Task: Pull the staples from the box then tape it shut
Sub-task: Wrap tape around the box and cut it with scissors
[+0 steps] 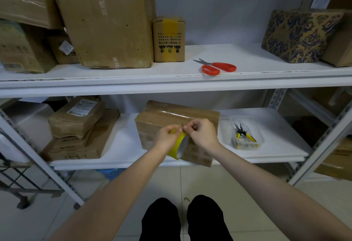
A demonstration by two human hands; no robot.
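Pliers (pixel 242 135) in tray (pixel 261 141), staples likely out. Left hand (pixel 167 136) grips tape roll (pixel 178 145), right hand (pixel 203 133) pinches its end; box (pixel 171 115) taping pending.

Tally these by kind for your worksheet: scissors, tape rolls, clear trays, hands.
Scissors: 1
Tape roll: 1
Clear tray: 1
Hands: 2 (left hand, right hand)
Total: 5
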